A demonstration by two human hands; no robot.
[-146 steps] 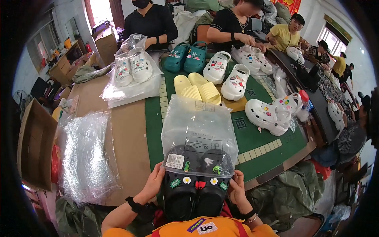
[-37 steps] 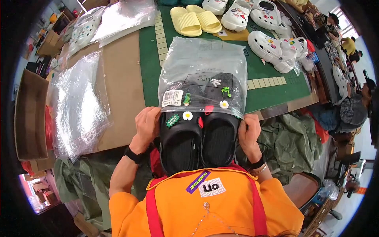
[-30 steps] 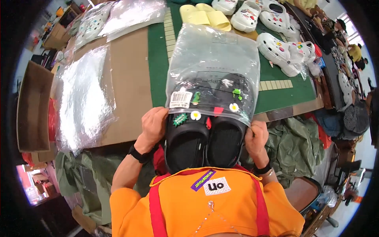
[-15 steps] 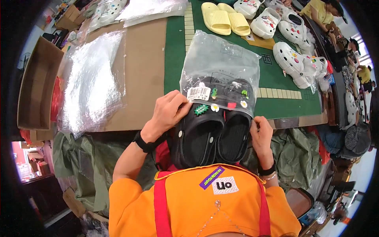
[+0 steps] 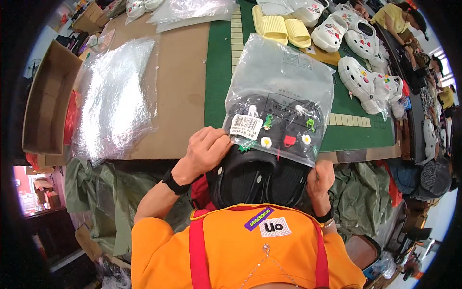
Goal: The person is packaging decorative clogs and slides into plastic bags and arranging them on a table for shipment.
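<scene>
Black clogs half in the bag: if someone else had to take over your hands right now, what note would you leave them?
Left hand: pinching the left edge of the clear plastic bag at its opening.
Right hand: gripping the bag's right edge beside the black clogs.
Done: the toes with their charms are inside the bag, which lies on the green mat.
Left: the heels stick out toward the body; the opening is not closed.
A stack of empty bags lies to the left.

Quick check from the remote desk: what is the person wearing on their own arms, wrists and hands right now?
Both hands are bare, no gloves. The left hand has a black band on its wrist. The right hand has a dark band plus a thin metal bracelet at the wrist. Forearms are uncovered; short orange sleeves end above the elbows.
</scene>
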